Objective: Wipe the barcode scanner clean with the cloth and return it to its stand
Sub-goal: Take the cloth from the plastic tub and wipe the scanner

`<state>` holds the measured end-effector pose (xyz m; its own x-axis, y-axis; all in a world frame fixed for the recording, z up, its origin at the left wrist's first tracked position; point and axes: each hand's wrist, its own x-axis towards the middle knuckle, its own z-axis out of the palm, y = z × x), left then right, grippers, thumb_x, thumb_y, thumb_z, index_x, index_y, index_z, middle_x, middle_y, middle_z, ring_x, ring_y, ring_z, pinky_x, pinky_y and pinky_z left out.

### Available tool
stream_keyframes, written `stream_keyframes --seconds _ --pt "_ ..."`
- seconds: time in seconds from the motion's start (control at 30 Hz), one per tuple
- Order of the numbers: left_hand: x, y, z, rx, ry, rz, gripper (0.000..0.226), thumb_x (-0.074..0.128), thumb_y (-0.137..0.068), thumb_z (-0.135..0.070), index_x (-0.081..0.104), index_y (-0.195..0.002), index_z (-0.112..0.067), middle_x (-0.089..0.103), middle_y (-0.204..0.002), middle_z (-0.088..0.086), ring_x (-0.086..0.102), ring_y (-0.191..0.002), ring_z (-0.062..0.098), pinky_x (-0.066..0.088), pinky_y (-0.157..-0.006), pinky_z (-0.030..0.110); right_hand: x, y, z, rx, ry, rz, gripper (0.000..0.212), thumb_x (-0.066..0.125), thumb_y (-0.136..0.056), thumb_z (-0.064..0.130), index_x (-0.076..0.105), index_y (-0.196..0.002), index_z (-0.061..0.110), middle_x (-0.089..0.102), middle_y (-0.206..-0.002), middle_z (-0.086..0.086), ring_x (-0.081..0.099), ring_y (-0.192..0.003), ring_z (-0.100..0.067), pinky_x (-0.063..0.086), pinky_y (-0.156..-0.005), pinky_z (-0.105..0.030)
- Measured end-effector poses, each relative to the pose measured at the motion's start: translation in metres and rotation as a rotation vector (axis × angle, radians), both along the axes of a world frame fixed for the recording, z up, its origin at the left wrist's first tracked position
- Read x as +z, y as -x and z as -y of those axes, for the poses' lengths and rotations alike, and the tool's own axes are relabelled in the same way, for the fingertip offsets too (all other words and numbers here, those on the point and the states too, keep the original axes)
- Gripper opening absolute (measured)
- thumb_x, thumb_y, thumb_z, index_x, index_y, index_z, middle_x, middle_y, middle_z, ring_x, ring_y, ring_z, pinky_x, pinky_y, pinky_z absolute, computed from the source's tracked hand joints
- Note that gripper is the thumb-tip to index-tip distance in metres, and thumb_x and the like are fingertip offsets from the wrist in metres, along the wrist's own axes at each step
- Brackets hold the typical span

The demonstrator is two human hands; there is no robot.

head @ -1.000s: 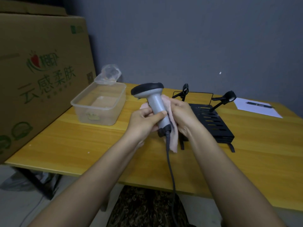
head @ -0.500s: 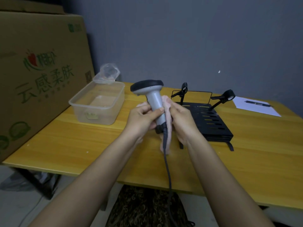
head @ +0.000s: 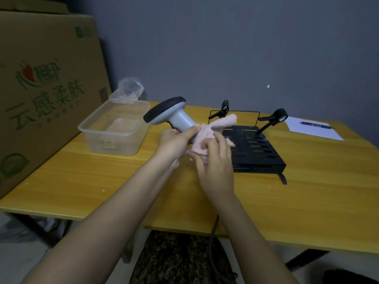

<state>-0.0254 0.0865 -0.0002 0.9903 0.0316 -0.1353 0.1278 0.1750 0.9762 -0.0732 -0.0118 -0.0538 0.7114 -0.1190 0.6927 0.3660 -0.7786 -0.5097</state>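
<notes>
A grey barcode scanner (head: 174,114) with a black head is held above the yellow table (head: 82,181), tilted with its head up and to the left. My left hand (head: 174,142) grips its handle from the left. My right hand (head: 215,160) presses a pink cloth (head: 207,136) around the lower handle; a twisted end of the cloth sticks out to the right. The scanner's dark cable (head: 213,238) hangs down past the table's front edge. A black slotted stand (head: 256,152) lies flat just right of my hands.
A clear plastic tub (head: 114,128) with a crumpled plastic bag behind it stands at the left. A large cardboard box (head: 41,89) fills the far left. Two small black clips (head: 274,119) rise behind the stand. White paper with a pen (head: 313,130) lies at the back right.
The scanner has tipped from nearly upright to leaning left. The cloth has moved from hanging beside the handle to wrapping it, and my right hand has shifted lower over it.
</notes>
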Motion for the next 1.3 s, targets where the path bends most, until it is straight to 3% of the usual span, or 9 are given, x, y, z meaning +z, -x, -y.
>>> stream_keyframes --seconds 0.2,0.33,0.47,0.63,0.83,0.93,1.07,1.2,1.3 --pt "-0.003 -0.004 0.0 0.09 -0.003 0.018 0.023 0.074 -0.078 -0.023 0.056 -0.066 -0.013 0.071 -0.089 0.014 0.07 -0.082 0.025 0.056 -0.073 0.035 0.009 -0.005 -0.003 0.106 -0.196 -0.177 0.062 0.069 -0.084 0.021 0.04 -0.138 0.018 0.056 -0.133 -0.006 0.056 -0.116 -0.022 0.051 -0.09 -0.037" --pt "-0.004 -0.008 -0.003 0.101 0.008 0.006 0.02 0.074 -0.078 -0.021 0.058 -0.07 -0.012 0.069 -0.086 0.012 0.067 -0.073 0.019 0.057 -0.078 0.038 0.015 -0.009 0.0 0.177 -0.526 -0.231 0.043 0.067 -0.086 0.011 0.059 -0.128 0.018 0.061 -0.115 0.011 0.059 -0.094 0.008 0.045 -0.078 -0.004" --pt "-0.006 -0.009 -0.006 0.084 0.055 -0.015 0.023 0.074 -0.079 -0.021 0.057 -0.087 -0.007 0.069 -0.1 0.015 0.07 -0.082 0.019 0.06 -0.075 0.034 0.015 -0.013 0.014 0.186 -0.846 -0.238 0.019 0.056 -0.093 0.012 0.068 -0.108 0.017 0.07 -0.101 0.001 0.066 -0.096 -0.016 0.052 -0.075 -0.018" --pt "-0.003 -0.002 0.003 0.116 0.007 0.033 0.031 0.073 -0.079 -0.02 0.064 -0.102 0.0 0.069 -0.086 0.009 0.068 -0.073 0.02 0.057 -0.071 0.032 0.01 -0.01 -0.005 0.234 -0.422 -0.242 0.046 0.052 -0.096 0.022 0.042 -0.141 0.025 0.056 -0.13 0.006 0.055 -0.113 -0.007 0.048 -0.092 -0.024" --pt "-0.002 0.0 0.001 0.072 0.016 0.002 0.017 0.073 -0.08 -0.02 0.061 -0.082 -0.008 0.07 -0.095 0.015 0.069 -0.089 0.027 0.058 -0.085 0.043 0.021 -0.024 0.007 0.1 -0.938 -0.317 0.026 0.054 -0.092 0.011 0.07 -0.075 0.022 0.068 -0.075 -0.003 0.064 -0.072 -0.018 0.05 -0.068 -0.035" --pt "-0.001 -0.002 0.001 0.094 0.041 0.032 0.025 0.073 -0.08 -0.018 0.06 -0.095 -0.004 0.068 -0.095 0.01 0.069 -0.087 0.021 0.059 -0.077 0.036 0.023 -0.014 0.009 0.207 -0.974 -0.322 0.02 0.05 -0.098 0.023 0.069 -0.094 0.019 0.07 -0.093 -0.005 0.066 -0.086 -0.018 0.051 -0.077 -0.034" --pt "0.003 -0.005 0.005 0.117 -0.015 0.059 0.031 0.074 -0.078 -0.022 0.064 -0.097 0.0 0.067 -0.079 0.007 0.066 -0.065 0.016 0.054 -0.059 0.026 0.01 -0.008 -0.001 0.259 -0.465 -0.223 0.045 0.051 -0.096 0.026 0.042 -0.141 0.025 0.051 -0.14 0.002 0.049 -0.125 -0.008 0.044 -0.1 -0.025" --pt "0.001 -0.003 0.003 0.096 -0.028 0.043 0.022 0.074 -0.079 -0.022 0.065 -0.086 -0.003 0.068 -0.079 0.008 0.066 -0.066 0.016 0.058 -0.066 0.031 0.019 -0.012 -0.001 0.194 -0.741 -0.181 0.023 0.059 -0.092 0.014 0.067 -0.109 0.027 0.071 -0.095 0.007 0.065 -0.084 0.006 0.052 -0.073 -0.014" --pt "0.001 -0.004 -0.004 0.043 0.024 0.013 0.023 0.074 -0.079 -0.023 0.058 -0.077 -0.007 0.071 -0.087 0.013 0.068 -0.073 0.02 0.058 -0.078 0.037 0.026 -0.02 0.015 0.299 -1.157 -0.401 0.019 0.05 -0.095 0.009 0.068 -0.096 0.012 0.069 -0.072 -0.002 0.067 -0.061 -0.006 0.053 -0.055 -0.02"
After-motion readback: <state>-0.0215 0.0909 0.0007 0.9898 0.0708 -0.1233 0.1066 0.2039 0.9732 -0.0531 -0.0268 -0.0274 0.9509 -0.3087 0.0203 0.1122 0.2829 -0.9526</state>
